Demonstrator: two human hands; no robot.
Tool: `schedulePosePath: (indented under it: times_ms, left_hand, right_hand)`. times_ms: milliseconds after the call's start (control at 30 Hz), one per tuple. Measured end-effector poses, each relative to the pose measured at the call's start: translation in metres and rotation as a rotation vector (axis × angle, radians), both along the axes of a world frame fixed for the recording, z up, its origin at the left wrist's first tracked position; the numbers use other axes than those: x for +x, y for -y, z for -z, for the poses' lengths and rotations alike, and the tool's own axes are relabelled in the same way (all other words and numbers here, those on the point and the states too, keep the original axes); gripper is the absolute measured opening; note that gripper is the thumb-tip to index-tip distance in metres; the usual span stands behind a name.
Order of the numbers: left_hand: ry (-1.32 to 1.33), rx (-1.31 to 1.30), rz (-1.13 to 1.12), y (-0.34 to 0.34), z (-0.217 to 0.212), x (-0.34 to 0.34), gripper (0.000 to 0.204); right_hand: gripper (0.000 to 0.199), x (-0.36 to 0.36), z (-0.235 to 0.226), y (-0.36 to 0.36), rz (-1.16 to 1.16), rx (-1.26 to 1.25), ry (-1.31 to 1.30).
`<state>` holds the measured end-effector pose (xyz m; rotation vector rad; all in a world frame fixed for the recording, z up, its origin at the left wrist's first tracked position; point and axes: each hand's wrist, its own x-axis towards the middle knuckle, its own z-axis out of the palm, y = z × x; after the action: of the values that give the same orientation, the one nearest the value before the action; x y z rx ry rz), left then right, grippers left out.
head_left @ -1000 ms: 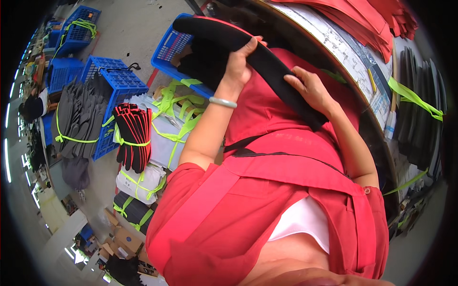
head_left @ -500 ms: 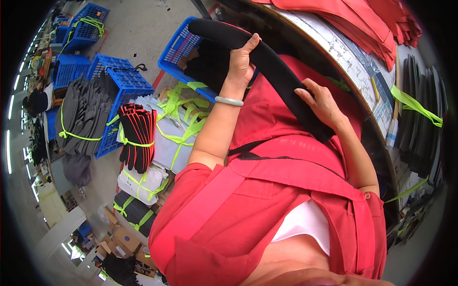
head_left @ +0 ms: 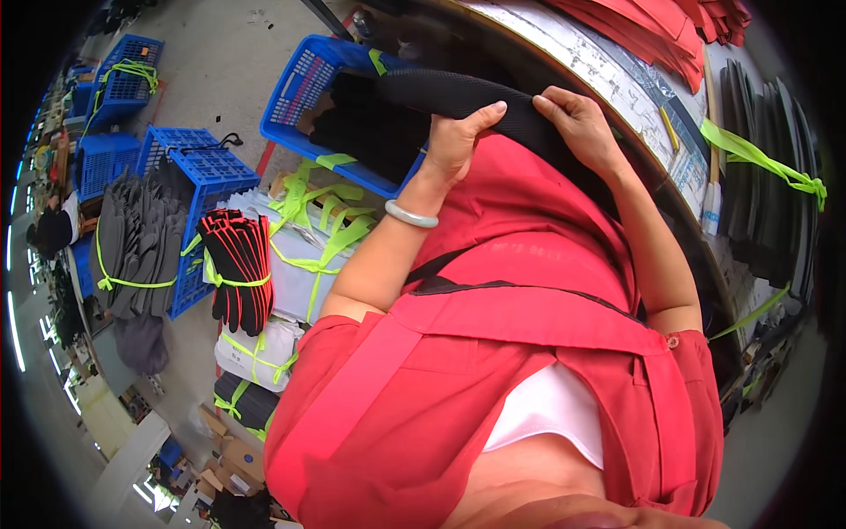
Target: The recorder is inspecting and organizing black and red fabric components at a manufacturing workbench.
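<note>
Across my lap I hold a long, curved black strip of mesh-textured padded fabric point(head_left: 445, 91). My left hand point(head_left: 458, 141), with a pale bangle at the wrist, is closed round its near edge, thumb on top. Farther right, my right hand point(head_left: 577, 128) pinches the same strip between thumb and fingers. The strip's right part droops past my right hand and lies in shadow beside my red apron point(head_left: 520, 194). Its left end reaches over a blue plastic basket point(head_left: 278, 110) that holds black fabric pieces point(head_left: 361, 119).
On the right, a worktable point(head_left: 608, 75) carries red fabric pieces point(head_left: 656, 40), a yellow pen-like stick point(head_left: 670, 130) and a tied dark bundle point(head_left: 762, 167). To the left are a red-edged black bundle point(head_left: 242, 273), grey tied pieces point(head_left: 141, 242) and another blue basket point(head_left: 198, 167).
My right hand has moved up and away along the strip, closer to my left hand. The strip now lies flatter, with its right part drooping. The whole view has shifted slightly.
</note>
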<state>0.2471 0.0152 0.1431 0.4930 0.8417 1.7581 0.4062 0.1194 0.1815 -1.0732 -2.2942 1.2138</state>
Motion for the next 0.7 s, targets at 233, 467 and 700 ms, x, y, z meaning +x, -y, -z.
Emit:
schedulePosePath:
  times_ms: [233, 467, 700]
  left_hand:
    - [0.093, -0.076, 0.068, 0.001, 0.003, 0.018, 0.018]
    - [0.115, -0.099, 0.100, 0.005, 0.021, 0.014, 0.018]
    - [0.076, -0.108, 0.068, 0.001, 0.027, 0.021, 0.022]
  right_hand:
    - [0.019, -0.012, 0.004, 0.008, 0.014, 0.143, -0.129]
    - [0.022, -0.011, 0.001, 0.014, -0.086, 0.215, -0.068]
    - [0.025, -0.015, 0.008, 0.005, -0.091, 0.044, -0.118]
